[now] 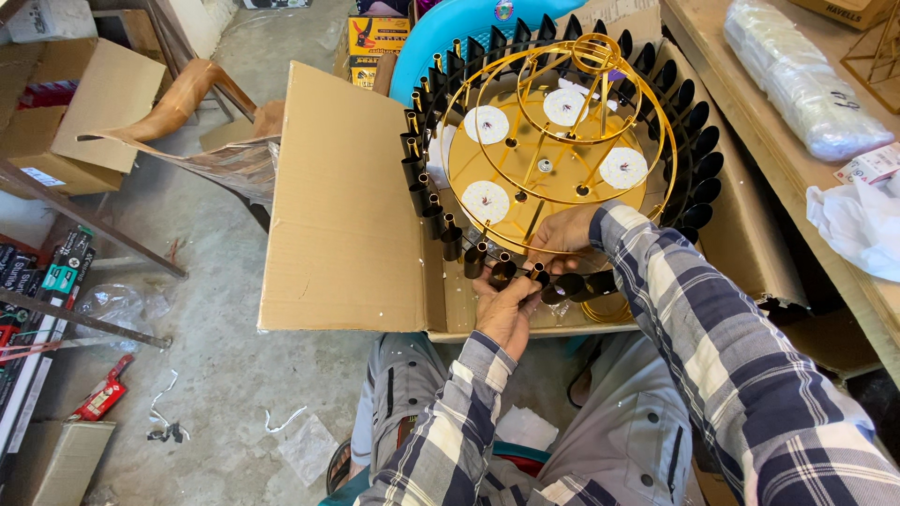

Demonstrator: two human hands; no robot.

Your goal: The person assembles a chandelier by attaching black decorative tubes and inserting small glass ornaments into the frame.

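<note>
A round gold metal lamp frame (548, 159) with stacked gold rings and white round sockets rests on an opened cardboard box (347, 206). A ring of several black tubes (427, 201) with gold ends runs around its rim. My left hand (506, 309) pinches a black tube (502, 272) at the frame's near edge. My right hand (567, 239) reaches inside the frame and grips its gold rim just above that tube. Both sleeves are plaid.
A wooden bench (750, 103) on the right carries a plastic-wrapped bundle (806, 80) and a white bag (862, 220). Cardboard boxes (80, 103) and metal bars stand at the left. A blue plastic chair (450, 33) is behind the box. Scraps litter the concrete floor (216, 375).
</note>
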